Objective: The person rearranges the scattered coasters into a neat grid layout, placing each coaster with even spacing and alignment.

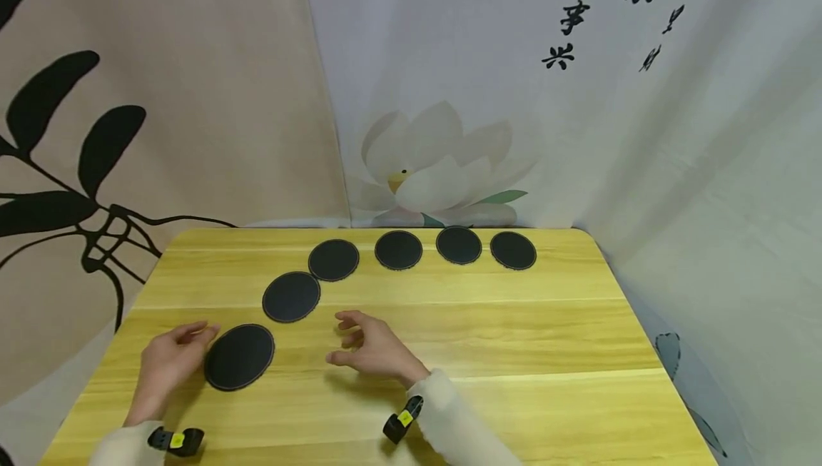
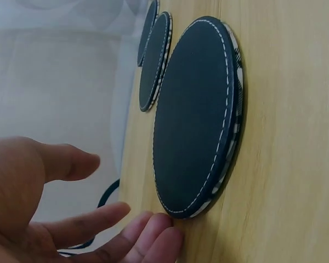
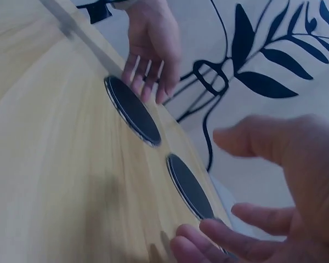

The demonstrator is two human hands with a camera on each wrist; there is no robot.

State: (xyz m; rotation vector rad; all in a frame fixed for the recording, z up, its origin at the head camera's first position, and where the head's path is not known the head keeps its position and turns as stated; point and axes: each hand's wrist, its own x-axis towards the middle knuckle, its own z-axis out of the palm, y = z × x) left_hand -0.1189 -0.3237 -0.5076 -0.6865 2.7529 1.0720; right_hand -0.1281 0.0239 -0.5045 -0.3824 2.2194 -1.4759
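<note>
Beside the nearest black round coaster [image 1: 240, 357] is my left hand [image 1: 173, 359], its fingertips right at the coaster's left edge. In the left wrist view that coaster [image 2: 194, 115] shows pale stitching round its rim and a patterned side, and the fingers are spread and relaxed. My right hand [image 1: 372, 345] hovers over the table to the right of it, fingers loosely bent with nothing between them. A second coaster [image 1: 292, 297] lies just beyond, and its edge meets a third coaster [image 1: 334, 260].
More black coasters [image 1: 398, 250] continue the curved row along the back of the wooden table [image 1: 546, 409]. A printed curtain [image 1: 449, 59] hangs behind the table's far edge. Both wrists wear black straps with a small camera.
</note>
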